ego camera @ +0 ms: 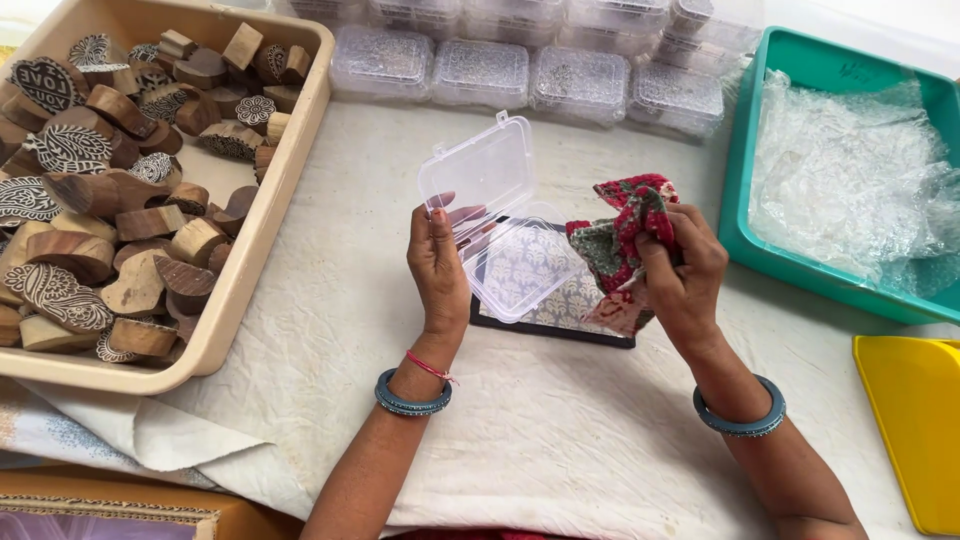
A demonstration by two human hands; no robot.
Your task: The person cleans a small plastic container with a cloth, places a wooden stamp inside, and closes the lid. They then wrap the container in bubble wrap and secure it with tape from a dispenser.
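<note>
At far left, a beige tray (262,262) holds carved wooden printing blocks (110,190). Near the middle, the left hand (436,262) is closed on the edge of a clear plastic box (520,268), whose hinged lid (478,172) stands open, held above a dark patterned pad (560,318) on the white cloth (560,440). Just to the right of the box, the right hand (685,275) is curled tight around a bunched red and green patterned cloth (625,235), which touches the box's right edge. Beyond it sits a teal tray (745,215) of clear plastic wrap (850,170).
</note>
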